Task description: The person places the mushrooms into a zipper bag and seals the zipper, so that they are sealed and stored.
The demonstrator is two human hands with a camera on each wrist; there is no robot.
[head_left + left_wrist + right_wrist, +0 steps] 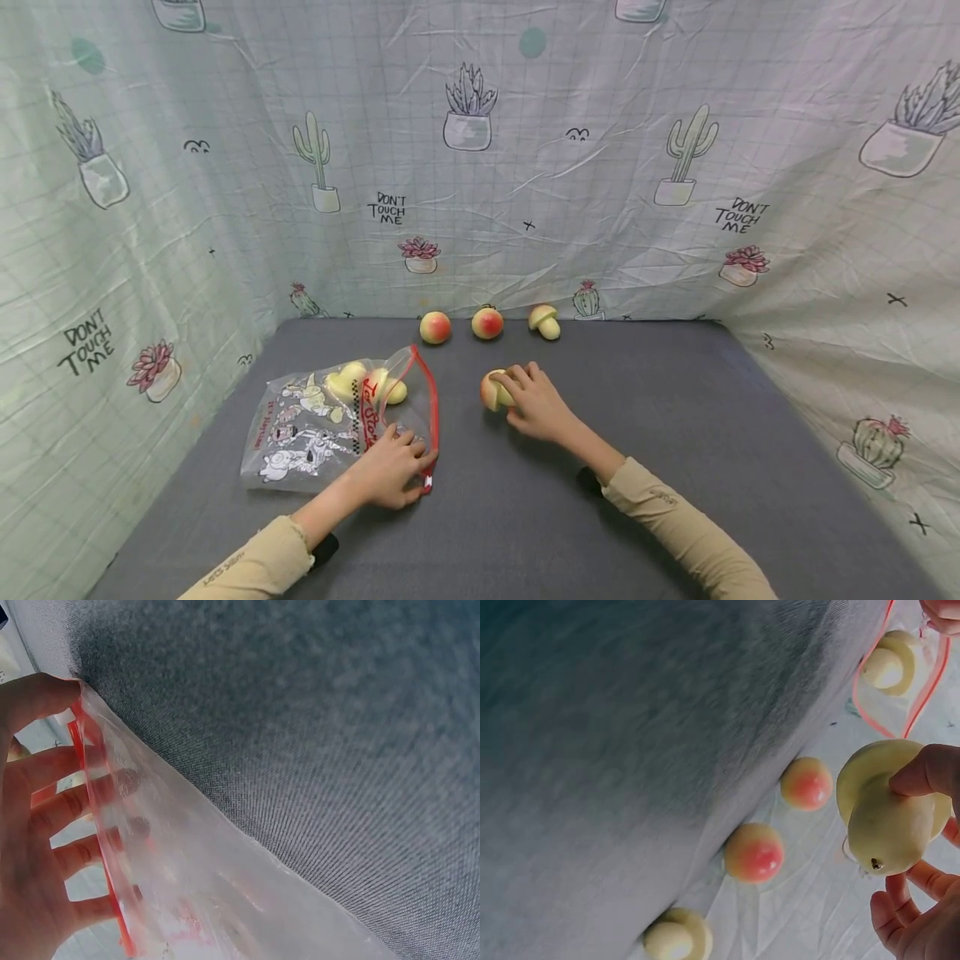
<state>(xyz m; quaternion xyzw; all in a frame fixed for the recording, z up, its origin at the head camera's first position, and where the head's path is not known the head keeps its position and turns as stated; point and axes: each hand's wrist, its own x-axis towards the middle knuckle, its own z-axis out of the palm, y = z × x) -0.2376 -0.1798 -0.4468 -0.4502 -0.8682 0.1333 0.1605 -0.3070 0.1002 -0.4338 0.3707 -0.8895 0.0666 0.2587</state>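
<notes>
My right hand (536, 404) grips a toy mushroom (889, 817) with a reddish cap and pale stem, thumb on one side and fingers on the other. My left hand (393, 468) is at the red-edged mouth of a clear printed zip bag (300, 433). In the left wrist view its spread fingers (67, 810) reach past the red zip strip, their tips showing through the plastic. Inside the bag lie pale mushrooms (393, 389), partly covered by the print. The bag's mouth faces right, towards the held mushroom.
At the back of the grey table (675, 433) stand two round red-and-yellow pieces (435, 327) and another mushroom (544, 322), in a row. A cactus-print cloth (480, 208) hangs behind and along both sides.
</notes>
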